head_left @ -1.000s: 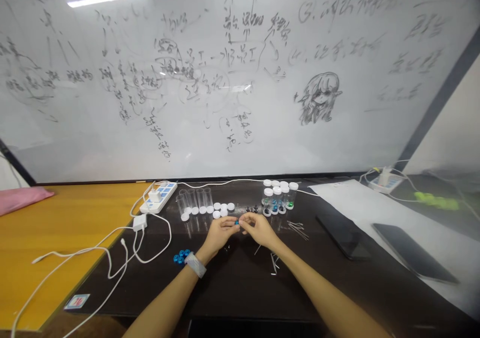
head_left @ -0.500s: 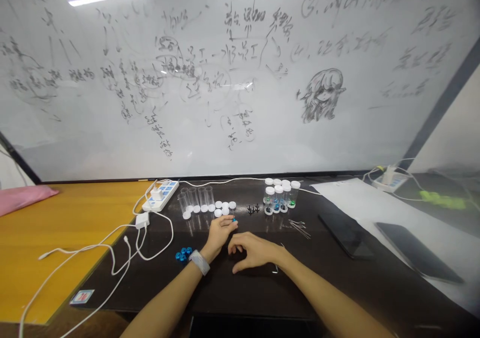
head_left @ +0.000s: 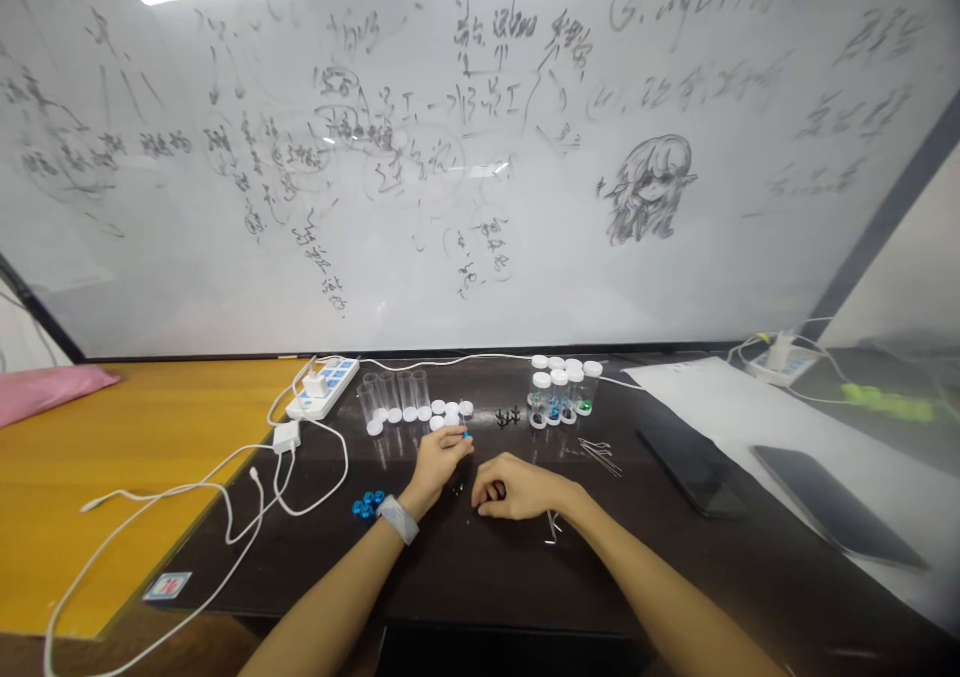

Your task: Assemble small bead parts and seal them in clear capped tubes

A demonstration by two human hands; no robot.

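Between its fingertips, my left hand (head_left: 441, 460) pinches a small blue piece (head_left: 466, 436) with a thin wire-like part standing up from it. My right hand (head_left: 510, 487) is to its right, fingers curled and drawn near the thumb; what it holds, if anything, is too small to make out. Tiny white bits (head_left: 459, 490) lie between the hands. White lids (head_left: 451, 409) are just beyond my left hand, beside clear tubes (head_left: 405, 395). Blue faceted balls (head_left: 367, 504) sit left of my left wrist. Bent wires (head_left: 553, 527) lie under my right wrist.
Capped tubes (head_left: 559, 397) with coloured contents stand at the back, near small black pieces (head_left: 508, 417) and thin metal pins (head_left: 600, 455). Two dark phones (head_left: 694, 472) lie right. A power strip (head_left: 324, 389) and white cables (head_left: 345, 447) are left, before a whiteboard (head_left: 450, 207).
My right hand has moved slightly right and up, and its fingers have drawn closer together. The tiny white bits between the hands now show. My left hand has barely moved, still pinching the blue piece.
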